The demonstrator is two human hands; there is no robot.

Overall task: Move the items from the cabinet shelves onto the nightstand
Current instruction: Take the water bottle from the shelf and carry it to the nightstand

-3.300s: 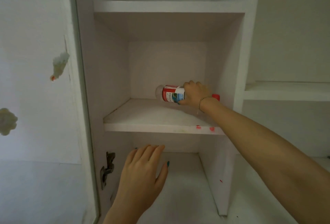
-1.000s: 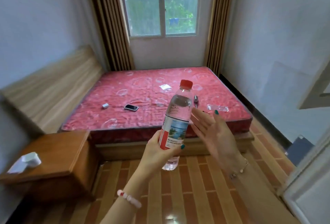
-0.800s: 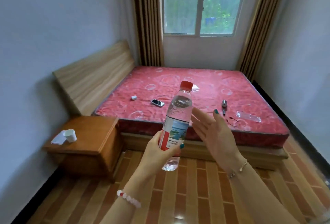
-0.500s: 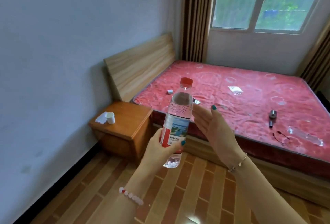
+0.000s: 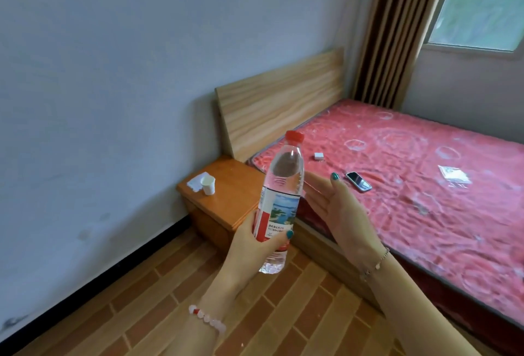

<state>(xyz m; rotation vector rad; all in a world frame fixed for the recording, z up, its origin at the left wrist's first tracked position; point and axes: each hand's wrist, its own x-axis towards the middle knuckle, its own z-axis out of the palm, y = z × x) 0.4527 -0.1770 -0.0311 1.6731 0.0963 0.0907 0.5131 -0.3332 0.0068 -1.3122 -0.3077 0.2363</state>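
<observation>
Left hand gripping clear red-capped plastic water bottle, right hand open beside; set upright mid wooden nightstand, clear of white paper cup.

Head-worn, looking forward and down (single wide-angle view), close above hands; nightstand at ten o'clock.

Both forearms are bare, with no sleeves in view. The left hand has teal-painted nails, and its wrist wears a bracelet of pale pink beads with one red bead. The right hand has teal nails too; its wrist carries a thin chain with small charms.
</observation>
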